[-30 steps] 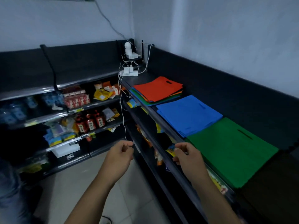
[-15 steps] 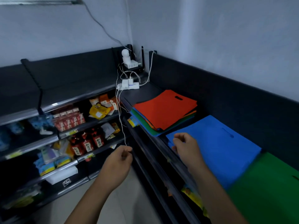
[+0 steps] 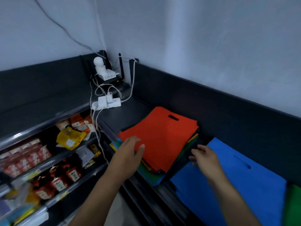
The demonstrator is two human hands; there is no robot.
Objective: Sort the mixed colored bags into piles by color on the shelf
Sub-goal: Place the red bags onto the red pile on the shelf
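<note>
A mixed stack of flat bags lies on the dark top shelf, with a red bag on top and orange, green and blue edges showing below. My left hand rests with spread fingers on the red bag's near left corner. My right hand hovers open at the stack's right edge, over the gap beside the blue pile. A corner of the green pile shows at the far right.
A white power strip with plugs and cables sits at the shelf corner, with a router and a small white camera behind it. Lower shelves on the left hold snack packets and red bottles.
The view has moved left and closer to the mixed stack. Both hands rose from below the shelf edge; the left now touches the red bag, the right reaches the stack's right side.
</note>
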